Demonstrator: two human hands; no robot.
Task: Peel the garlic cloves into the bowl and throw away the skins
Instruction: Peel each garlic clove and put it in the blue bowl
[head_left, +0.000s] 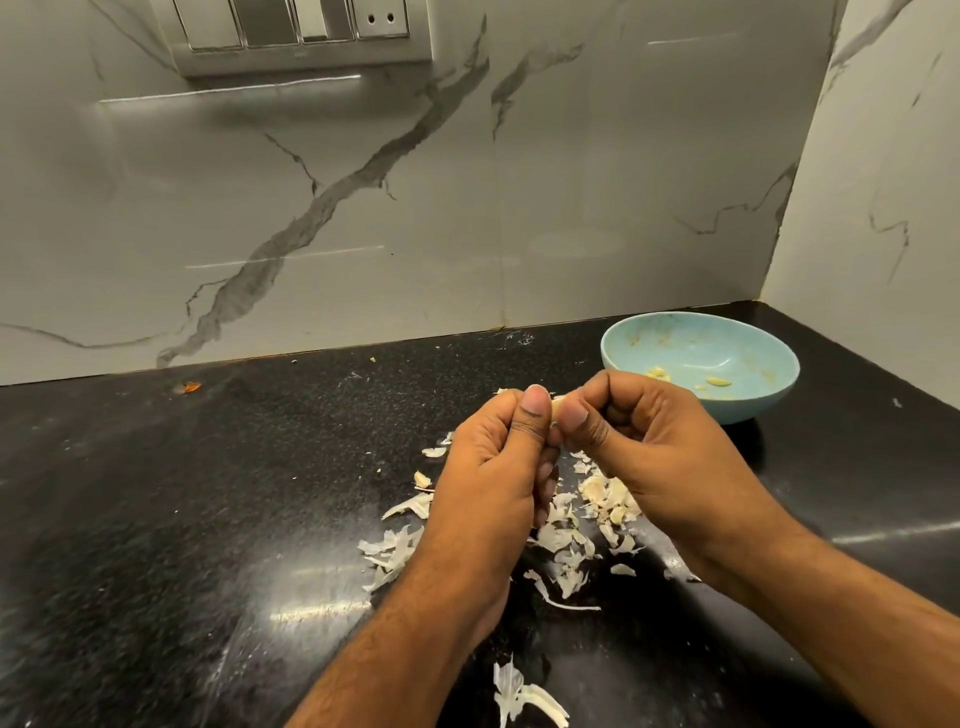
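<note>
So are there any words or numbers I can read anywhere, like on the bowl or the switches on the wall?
None can be read.
Blue bowl: plain, no writing.
Switch panel: no readable label or number.
Black counter and marble wall: no text, only specks and veins.

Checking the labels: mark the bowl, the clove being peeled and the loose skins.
bowl (779, 387): head view, right outer wall.
clove (557, 404): head view, tip showing between thumbs.
skins (563, 540): head view, pile under hands.

Two bare forearms, no sleeves, hairy, hands (561, 457) ringless (short-trimmed thumbnails)
</note>
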